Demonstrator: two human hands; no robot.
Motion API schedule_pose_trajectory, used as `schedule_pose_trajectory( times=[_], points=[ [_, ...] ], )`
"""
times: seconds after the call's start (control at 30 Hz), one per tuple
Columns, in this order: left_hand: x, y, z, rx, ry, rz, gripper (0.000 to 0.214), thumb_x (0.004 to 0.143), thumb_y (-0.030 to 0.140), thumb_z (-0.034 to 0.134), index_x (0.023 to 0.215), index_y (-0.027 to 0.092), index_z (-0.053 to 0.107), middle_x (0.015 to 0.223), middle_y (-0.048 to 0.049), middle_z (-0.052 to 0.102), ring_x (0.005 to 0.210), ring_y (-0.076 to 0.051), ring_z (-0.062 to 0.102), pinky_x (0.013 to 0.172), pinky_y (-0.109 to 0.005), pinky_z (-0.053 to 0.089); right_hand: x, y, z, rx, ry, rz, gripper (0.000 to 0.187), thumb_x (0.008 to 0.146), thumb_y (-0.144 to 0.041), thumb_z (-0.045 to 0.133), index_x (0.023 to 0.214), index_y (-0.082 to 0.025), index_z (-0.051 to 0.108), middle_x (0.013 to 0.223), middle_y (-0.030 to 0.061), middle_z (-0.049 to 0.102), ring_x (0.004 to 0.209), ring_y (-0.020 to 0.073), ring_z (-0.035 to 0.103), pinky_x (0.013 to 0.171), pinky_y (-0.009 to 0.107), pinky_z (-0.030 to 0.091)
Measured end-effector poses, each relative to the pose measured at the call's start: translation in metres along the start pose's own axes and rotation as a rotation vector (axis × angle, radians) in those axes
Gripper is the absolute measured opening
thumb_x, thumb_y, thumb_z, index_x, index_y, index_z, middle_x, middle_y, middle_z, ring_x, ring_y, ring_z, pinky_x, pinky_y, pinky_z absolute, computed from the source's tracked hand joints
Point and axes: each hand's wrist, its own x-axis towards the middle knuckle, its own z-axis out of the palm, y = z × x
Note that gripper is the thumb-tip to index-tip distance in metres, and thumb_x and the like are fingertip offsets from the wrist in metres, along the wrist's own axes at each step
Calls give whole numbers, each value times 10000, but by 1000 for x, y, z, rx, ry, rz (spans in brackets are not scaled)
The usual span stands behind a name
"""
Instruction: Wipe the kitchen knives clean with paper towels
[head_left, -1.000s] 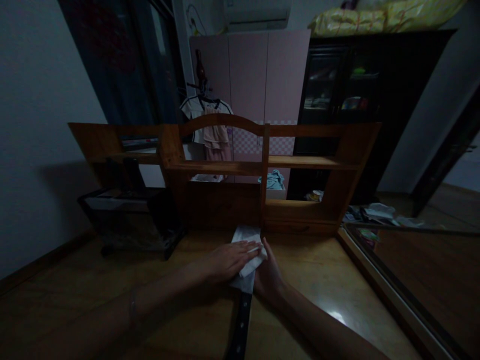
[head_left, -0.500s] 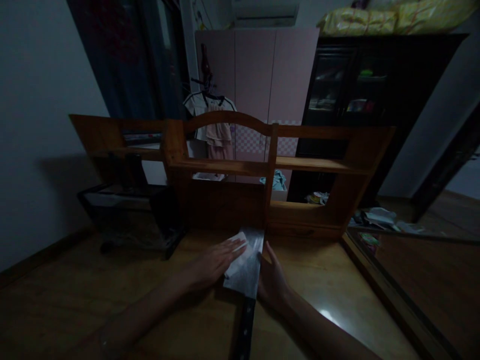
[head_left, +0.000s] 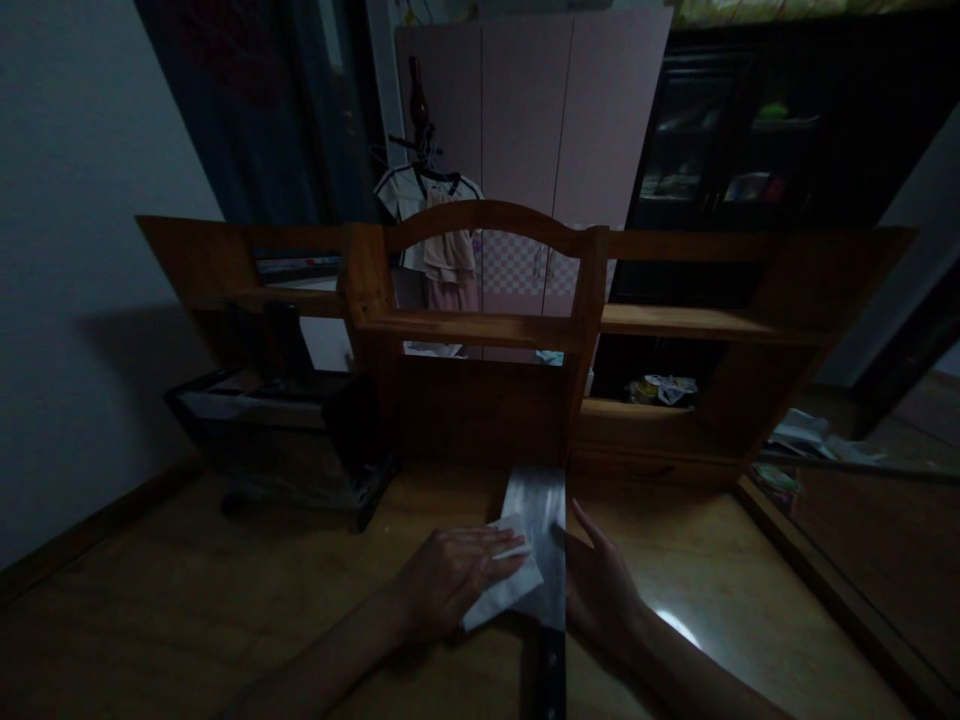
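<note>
My left hand [head_left: 448,578] lies over a folded white tissue [head_left: 517,584], pressing it against the lower left part of a cleaver's broad blade [head_left: 541,500]. The cleaver's black riveted handle [head_left: 553,672] points down toward me. At the blade's right edge is my right hand [head_left: 606,582], thumb raised and apart. Its other fingers go behind the blade, where they are hidden, and support it.
A wooden desk top [head_left: 330,620] lies under my hands. Behind it stands a wooden shelf unit [head_left: 480,328]. A dark glass-sided holder [head_left: 277,440] with black upright handles is at left. Farther back are a pink wardrobe [head_left: 525,110] and hanging clothes [head_left: 446,235].
My left hand and the tissue have slid down the blade toward the handle. The camera view has shifted, so the cleaver and right hand appear farther right.
</note>
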Motion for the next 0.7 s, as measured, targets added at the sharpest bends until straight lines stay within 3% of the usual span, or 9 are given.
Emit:
schedule_pose_trajectory(
  times=[0.23, 0.47, 0.7],
  points=[
    [3, 13, 1, 50, -43, 42, 460, 964, 178, 266, 1378, 218, 463, 1438, -13, 437, 1352, -150, 359, 1139, -347, 283, -1, -2, 0, -19, 21, 32, 443, 928, -508, 433, 998, -115, 623, 850, 111, 712, 788, 247, 677, 797, 429, 493],
    [16, 40, 1, 11, -152, 155, 482, 954, 195, 316, 1434, 194, 363, 1486, -44, 351, 1379, -191, 303, 1151, -389, 266, 2, 0, -5, -19, 58, 58, 402, 882, -505, 511, 723, -150, 614, 614, 47, 653, 504, 166, 593, 637, 330, 515],
    [15, 35, -1, 56, -129, 186, 466, 947, 192, 305, 1396, 194, 426, 1463, -25, 394, 1378, -201, 307, 1140, -404, 287, 1, -1, -4, 0, 42, 62, 426, 919, -517, 433, 865, -145, 633, 700, 62, 681, 550, 184, 618, 644, 343, 507]
  ],
)
